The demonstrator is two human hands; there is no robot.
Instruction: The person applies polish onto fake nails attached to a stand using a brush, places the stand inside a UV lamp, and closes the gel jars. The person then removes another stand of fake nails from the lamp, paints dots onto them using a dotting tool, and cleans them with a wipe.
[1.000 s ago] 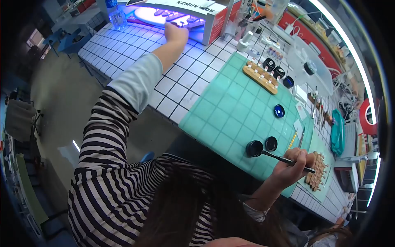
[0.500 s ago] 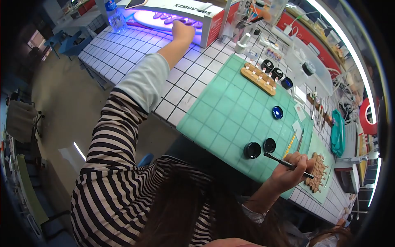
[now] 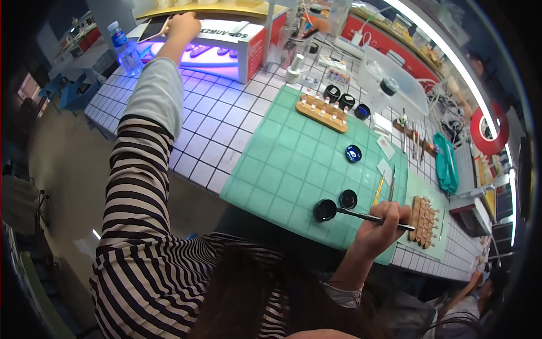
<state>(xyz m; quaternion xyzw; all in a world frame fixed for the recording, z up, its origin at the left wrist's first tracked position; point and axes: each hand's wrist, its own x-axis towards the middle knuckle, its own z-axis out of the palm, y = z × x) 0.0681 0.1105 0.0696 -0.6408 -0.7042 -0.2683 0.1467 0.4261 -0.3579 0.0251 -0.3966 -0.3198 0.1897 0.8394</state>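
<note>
My left hand (image 3: 184, 27) is at the top of the white lamp box (image 3: 248, 55), by the right end of a phone (image 3: 153, 28). Its fingertips are hidden, so whether it grips the phone does not show. Inside the box, purple pieces (image 3: 199, 52) lie under violet light. My right hand (image 3: 377, 230) is closed round a thin dark brush (image 3: 361, 216), whose tip points left to the rim of an open black jar (image 3: 324, 210). A black lid (image 3: 348, 198) lies just behind that jar. Right of this hand stands a wooden rack (image 3: 422, 221) with small knobs.
A wooden stand (image 3: 322, 113) with nail tips sits on the green mat (image 3: 271, 164). Near it are several black jars (image 3: 346, 101) and a blue-filled lid (image 3: 353, 153). A water bottle (image 3: 125, 51) stands left of the lamp; a clear bin (image 3: 401, 85) stands behind.
My left hand has come out of the lamp opening and moved up and left to the phone on top. My right hand keeps the brush, its tip now at the open jar. The view has shifted.
</note>
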